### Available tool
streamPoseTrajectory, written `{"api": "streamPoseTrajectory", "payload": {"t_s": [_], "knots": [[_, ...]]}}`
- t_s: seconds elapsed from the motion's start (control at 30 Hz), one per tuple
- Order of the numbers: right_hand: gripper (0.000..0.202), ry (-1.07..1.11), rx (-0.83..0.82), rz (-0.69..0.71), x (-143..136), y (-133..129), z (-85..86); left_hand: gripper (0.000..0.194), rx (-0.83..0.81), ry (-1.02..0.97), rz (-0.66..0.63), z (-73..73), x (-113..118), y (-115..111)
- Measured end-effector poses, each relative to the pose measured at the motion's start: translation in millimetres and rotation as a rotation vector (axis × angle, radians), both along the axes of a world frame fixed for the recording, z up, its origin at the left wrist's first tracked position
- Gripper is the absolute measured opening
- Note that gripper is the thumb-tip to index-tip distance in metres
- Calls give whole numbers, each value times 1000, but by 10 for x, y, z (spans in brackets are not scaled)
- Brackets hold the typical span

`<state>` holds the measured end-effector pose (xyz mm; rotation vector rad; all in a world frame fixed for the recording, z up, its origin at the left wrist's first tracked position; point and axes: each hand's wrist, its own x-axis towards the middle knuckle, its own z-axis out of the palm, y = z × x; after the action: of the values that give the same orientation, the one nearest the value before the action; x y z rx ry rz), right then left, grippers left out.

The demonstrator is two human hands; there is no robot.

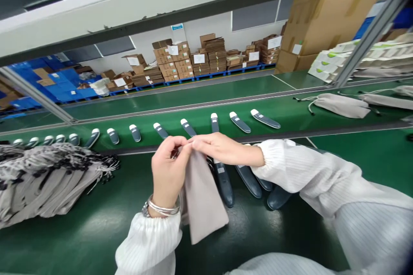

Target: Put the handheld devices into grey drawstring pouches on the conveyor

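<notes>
Just on the near side of the belt (300, 114), the left hand (169, 172), fingers curled, is pinching the top of a pouch (206, 197) while the right hand (222, 148), nearly straight, is meeting it, grip unclear, so holding level should be helping.

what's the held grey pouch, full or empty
Apparently empty: the pouch hangs flat below the left hand, without a visible bulge; its mouth is hidden.
</notes>
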<state>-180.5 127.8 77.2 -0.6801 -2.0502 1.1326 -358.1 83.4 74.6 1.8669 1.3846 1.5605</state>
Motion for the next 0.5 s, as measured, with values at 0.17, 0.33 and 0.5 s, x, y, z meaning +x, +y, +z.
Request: {"api": "streamPoseTrajectory", "payload": {"t_s": [0.17,0.33,0.5], "knots": [[7,273,-448,12,168,-57,126,24,-348,-457,-103,18,-134,74],[15,659,-486,-218,689,-50,278,24,-272,-436,-234,-29,-196,103],[19,882,122,-718,1495,363,246,20,32,393,-167,-350,-489,223]]}}
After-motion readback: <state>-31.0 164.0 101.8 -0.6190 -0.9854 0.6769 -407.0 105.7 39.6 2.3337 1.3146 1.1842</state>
